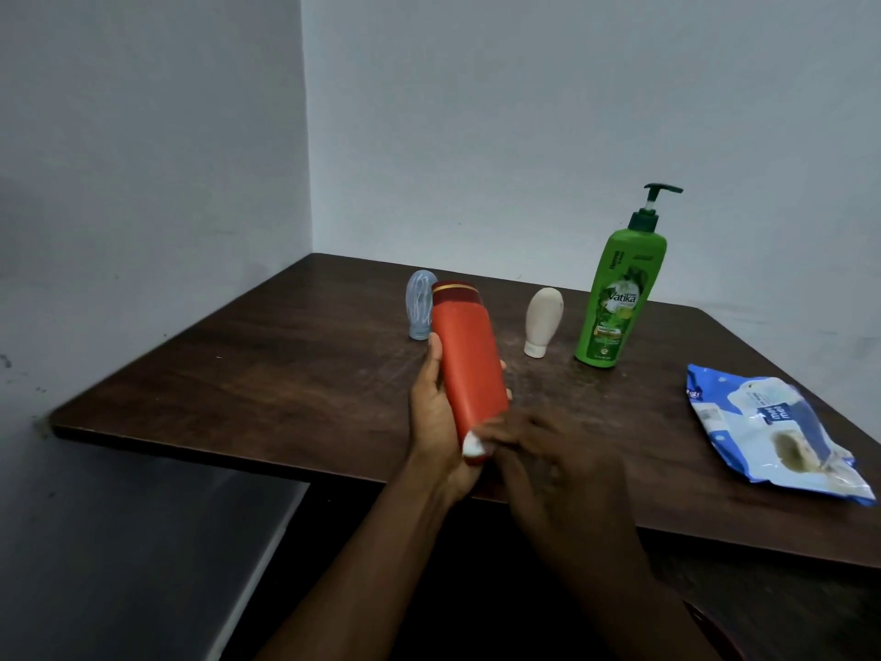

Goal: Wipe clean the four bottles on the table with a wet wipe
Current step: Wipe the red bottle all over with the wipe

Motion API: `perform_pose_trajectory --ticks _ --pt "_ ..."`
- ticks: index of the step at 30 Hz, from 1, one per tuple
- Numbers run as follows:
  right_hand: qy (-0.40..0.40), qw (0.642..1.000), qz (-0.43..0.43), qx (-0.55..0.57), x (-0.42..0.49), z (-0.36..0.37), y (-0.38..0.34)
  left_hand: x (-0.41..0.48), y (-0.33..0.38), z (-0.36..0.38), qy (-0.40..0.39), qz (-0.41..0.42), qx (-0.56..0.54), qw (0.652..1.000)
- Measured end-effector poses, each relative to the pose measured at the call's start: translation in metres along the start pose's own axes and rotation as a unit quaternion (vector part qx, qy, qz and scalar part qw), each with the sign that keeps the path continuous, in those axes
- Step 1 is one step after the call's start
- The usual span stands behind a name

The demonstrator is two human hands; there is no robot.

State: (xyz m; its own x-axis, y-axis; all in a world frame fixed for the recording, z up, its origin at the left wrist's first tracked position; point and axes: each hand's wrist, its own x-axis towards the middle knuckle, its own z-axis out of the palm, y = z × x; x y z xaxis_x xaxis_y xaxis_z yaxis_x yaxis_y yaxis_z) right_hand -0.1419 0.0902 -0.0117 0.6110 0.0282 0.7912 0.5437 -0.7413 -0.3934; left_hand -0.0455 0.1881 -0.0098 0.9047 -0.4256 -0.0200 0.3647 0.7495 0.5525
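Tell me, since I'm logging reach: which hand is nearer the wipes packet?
Right. The right hand is nearer the wipes packet; the left hand, holding the red bottle, is farther away.

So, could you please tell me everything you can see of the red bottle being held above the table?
The red bottle looks like smooth, opaque plastic, with a darker cap end edged by a gold band pointing away. It is lifted off the table, tilted with its top leaning left. The left hand grips its side, while the blurred right hand presses a white wipe against its near end.
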Motion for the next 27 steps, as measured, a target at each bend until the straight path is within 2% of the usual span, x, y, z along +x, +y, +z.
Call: perform_pose_trajectory --ticks 4,7,11,13,16,20,27 --pt "0.027 0.996 0.090 0.012 0.019 -0.003 0.020 0.000 -0.001 -0.002 -0.007 0.000 0.006 1.000" --pt "0.038 0.993 0.113 0.021 0.025 0.001 0.022 -0.004 0.001 0.002 -0.012 -0.003 0.004 1.000" --pt "0.042 0.998 0.043 -0.016 0.017 0.006 0.009 -0.006 0.002 0.000 0.000 -0.003 -0.016 1.000" --pt "0.021 0.999 -0.008 -0.027 0.008 0.011 0.001 -0.005 0.003 0.001 0.002 -0.003 -0.024 1.000" --pt "-0.019 0.999 -0.038 -0.023 0.003 0.013 -0.003 -0.005 0.002 0.002 0.014 0.002 -0.031 0.999" --pt "0.004 1.000 -0.028 -0.013 0.026 0.006 0.007 -0.007 0.002 0.003 -0.014 -0.003 -0.029 0.999" --pt "0.075 0.996 0.051 0.021 0.084 0.010 0.024 -0.006 -0.002 0.003 -0.021 0.019 0.006 1.000"
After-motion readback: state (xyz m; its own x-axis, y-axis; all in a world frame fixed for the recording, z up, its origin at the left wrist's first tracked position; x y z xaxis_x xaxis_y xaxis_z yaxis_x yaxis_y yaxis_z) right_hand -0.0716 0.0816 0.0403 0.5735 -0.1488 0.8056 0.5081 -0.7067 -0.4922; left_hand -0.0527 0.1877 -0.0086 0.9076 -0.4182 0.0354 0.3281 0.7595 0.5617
